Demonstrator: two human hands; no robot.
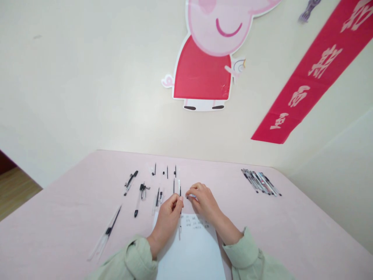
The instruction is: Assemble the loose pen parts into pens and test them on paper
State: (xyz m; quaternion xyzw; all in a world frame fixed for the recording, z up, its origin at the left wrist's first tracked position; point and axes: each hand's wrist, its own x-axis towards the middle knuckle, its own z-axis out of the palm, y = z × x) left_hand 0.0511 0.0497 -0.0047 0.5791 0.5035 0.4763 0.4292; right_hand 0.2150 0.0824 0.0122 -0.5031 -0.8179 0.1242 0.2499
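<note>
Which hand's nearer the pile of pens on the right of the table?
Right. The right hand is left of the pile of pens and apart from it; the left hand is farther left, beyond the right hand.

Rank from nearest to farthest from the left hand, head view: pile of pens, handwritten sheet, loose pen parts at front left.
From the left hand:
1. Handwritten sheet, partly hidden behind it.
2. Loose pen parts, front left.
3. Pile of pens, back right, past the right hand.
</note>
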